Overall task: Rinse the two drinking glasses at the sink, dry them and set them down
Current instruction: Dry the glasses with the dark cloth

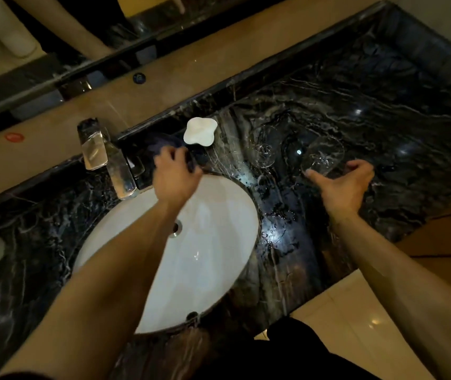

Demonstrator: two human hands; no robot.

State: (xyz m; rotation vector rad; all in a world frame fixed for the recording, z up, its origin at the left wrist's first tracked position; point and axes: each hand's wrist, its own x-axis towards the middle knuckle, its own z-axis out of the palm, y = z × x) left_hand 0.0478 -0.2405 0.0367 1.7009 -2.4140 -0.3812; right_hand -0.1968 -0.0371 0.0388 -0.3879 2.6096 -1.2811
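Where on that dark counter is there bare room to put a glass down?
The widest bare stretch of counter lies right of the two glasses, toward the far corner. It is crowded behind the sink: tap, dark cloth under the left hand, white dish.

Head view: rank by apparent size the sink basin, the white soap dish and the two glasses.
1. Sink basin, clearly largest.
2. Right glass and left glass: similar, transparent outlines too faint to rank.
3. White soap dish, slightly smaller, though close.

Dark cloth [191, 157] partly under hand [176, 174]
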